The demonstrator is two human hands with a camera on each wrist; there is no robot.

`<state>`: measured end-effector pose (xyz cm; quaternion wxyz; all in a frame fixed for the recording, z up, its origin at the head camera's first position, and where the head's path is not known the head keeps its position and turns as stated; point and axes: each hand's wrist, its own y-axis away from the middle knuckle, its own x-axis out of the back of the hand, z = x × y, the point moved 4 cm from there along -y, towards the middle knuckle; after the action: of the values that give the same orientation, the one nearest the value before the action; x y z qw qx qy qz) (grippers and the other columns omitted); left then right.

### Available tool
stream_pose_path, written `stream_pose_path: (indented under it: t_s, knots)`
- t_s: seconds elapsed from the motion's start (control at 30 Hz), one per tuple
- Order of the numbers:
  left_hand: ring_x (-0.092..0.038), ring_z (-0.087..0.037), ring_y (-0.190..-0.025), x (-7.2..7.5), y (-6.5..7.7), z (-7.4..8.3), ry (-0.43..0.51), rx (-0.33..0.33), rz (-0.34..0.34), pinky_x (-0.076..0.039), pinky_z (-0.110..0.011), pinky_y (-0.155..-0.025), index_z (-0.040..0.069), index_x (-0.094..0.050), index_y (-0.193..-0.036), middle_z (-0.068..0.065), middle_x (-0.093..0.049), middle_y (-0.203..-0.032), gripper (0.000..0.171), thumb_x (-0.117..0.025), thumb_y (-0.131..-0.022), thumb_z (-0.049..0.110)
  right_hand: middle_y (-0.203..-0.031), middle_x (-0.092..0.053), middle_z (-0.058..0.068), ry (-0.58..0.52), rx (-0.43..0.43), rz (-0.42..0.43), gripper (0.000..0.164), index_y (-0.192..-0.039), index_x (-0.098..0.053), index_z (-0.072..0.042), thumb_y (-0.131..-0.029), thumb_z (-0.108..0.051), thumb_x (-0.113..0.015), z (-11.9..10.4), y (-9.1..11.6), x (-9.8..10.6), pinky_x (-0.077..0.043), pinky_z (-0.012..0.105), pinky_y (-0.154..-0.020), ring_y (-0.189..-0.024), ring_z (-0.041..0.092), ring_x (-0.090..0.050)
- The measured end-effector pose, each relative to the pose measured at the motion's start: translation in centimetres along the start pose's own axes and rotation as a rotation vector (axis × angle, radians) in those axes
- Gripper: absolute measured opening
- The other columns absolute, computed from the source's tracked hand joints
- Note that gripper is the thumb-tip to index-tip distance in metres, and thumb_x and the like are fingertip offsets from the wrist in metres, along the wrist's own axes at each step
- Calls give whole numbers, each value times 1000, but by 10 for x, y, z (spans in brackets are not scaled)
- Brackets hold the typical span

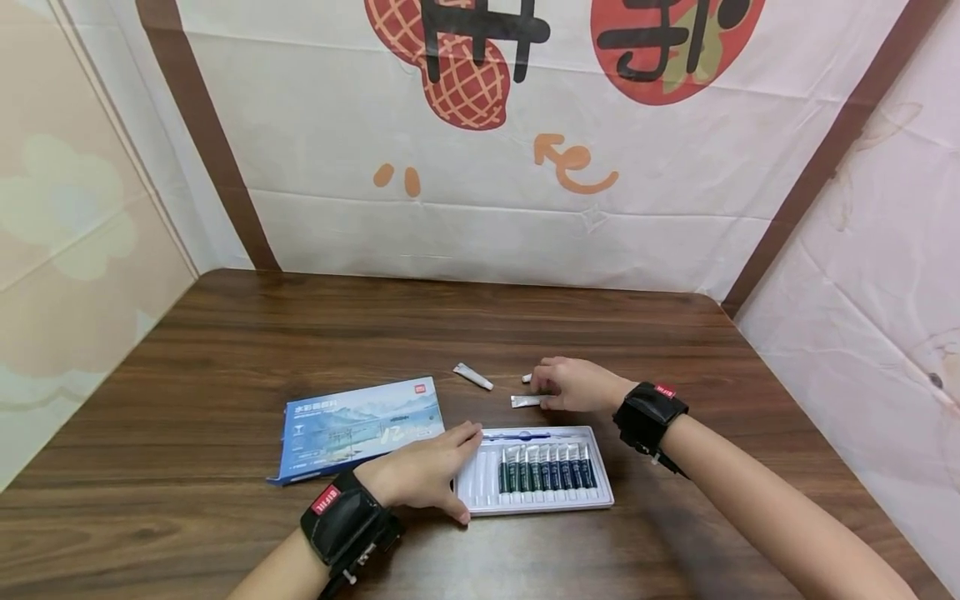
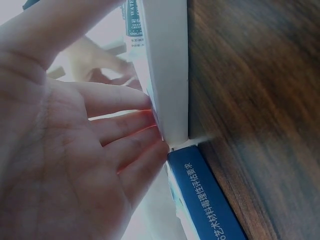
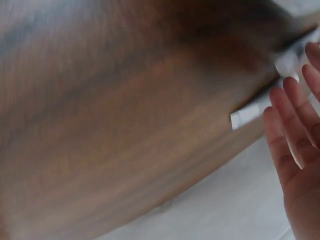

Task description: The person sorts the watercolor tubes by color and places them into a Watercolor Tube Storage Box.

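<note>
My left hand (image 1: 422, 468) rests at the left end of a white plastic tray (image 1: 481, 483), thumb by the near corner and fingers by the far one. In the left wrist view its fingers are straight, their tips against the tray's side. The tray holds a row of green and blue paint tubes (image 1: 546, 471) and a slim blue brush (image 1: 517, 437). Beyond the tray, my right hand (image 1: 576, 386) reaches down over two loose tubes: a whitish tube (image 1: 525, 401) and another tube (image 1: 527, 378) mostly hidden behind the fingers. The right wrist view shows its fingers extended beside the tubes (image 3: 246, 116).
Left of the tray lies a blue paint box (image 1: 360, 427) with a landscape picture, its corner close by my left hand. Another loose white tube (image 1: 473, 376) lies farther back on the brown wooden table (image 1: 337, 325). A printed cloth (image 1: 480, 225) hangs behind the table.
</note>
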<state>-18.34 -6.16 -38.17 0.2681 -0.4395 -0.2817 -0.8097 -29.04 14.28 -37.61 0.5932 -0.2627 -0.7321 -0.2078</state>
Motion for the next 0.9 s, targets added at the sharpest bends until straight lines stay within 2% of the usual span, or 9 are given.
stream_pose_path:
  t_s: [0.1,0.2,0.3,0.37,0.43,0.53,0.67,0.8,0.9]
  knots:
    - [-17,-26,-135,0,-2,0,-11,5,-2,-24,-40,-104,-4,-27,-142,-17,-20,-148,94,-78,-72,35,-86,-51,-1,13,10,3,16,-95,-61,-12,-81,-14,-69,1,0,-7,-43,27,-66,-77,11,-48]
    - [-18,-26,-135,0,-3,0,-28,1,7,-25,-39,-104,-5,-28,-141,-18,-21,-147,94,-78,-71,35,-86,-54,-1,56,34,97,15,-94,-61,-11,-81,-11,-69,-8,1,-7,-44,28,-67,-79,12,-49]
    - [-19,-27,-134,-1,-4,0,-46,-16,18,-25,-39,-104,-6,-29,-140,-19,-23,-146,94,-78,-71,36,-83,-58,-5,69,55,193,8,-89,-63,-11,-83,-12,-67,-30,0,-5,-46,26,-65,-76,9,-51]
    - [-20,-28,-134,-1,-3,0,-64,-29,26,-26,-39,-103,-8,-30,-139,-20,-24,-146,95,-78,-71,37,-77,-58,-7,63,63,215,4,-83,-65,-12,-84,-16,-66,-48,-2,-6,-48,29,-72,-69,6,-52]
    - [-21,-29,-133,-1,-3,0,-70,-38,34,-26,-39,-103,-8,-30,-139,-21,-24,-145,95,-78,-71,37,-71,-55,-9,89,51,199,14,-74,-65,-15,-85,-25,-65,-66,-4,-8,-47,32,-79,-66,6,-51]
    - [-21,-30,-133,-1,-2,0,-69,-43,42,-26,-39,-103,-9,-30,-139,-22,-24,-145,95,-78,-71,36,-69,-49,-9,143,-10,122,23,-65,-63,-19,-83,-33,-66,-83,-7,-13,-46,34,-82,-69,10,-51]
    - [-21,-30,-133,-1,-2,1,-58,-52,44,-25,-39,-104,-10,-30,-138,-23,-24,-145,94,-78,-70,35,-70,-46,-8,94,-107,23,22,-62,-61,-19,-80,-27,-69,-89,-7,-17,-44,26,-60,-69,11,-47]
    - [-20,-30,-134,-2,-3,0,-58,-48,37,-24,-39,-104,-10,-29,-139,-22,-23,-145,95,-78,-71,35,-69,-45,-7,14,-136,-33,20,-65,-60,-17,-82,-20,-67,-87,-5,-17,-38,24,-56,-65,9,-43]
    - [-19,-30,-134,-2,-2,0,-59,-45,34,-24,-40,-104,-9,-29,-139,-22,-23,-145,95,-78,-71,35,-70,-45,-7,-10,-151,-52,20,-68,-57,-16,-84,-22,-67,-86,-2,-17,-37,25,-55,-64,9,-42]
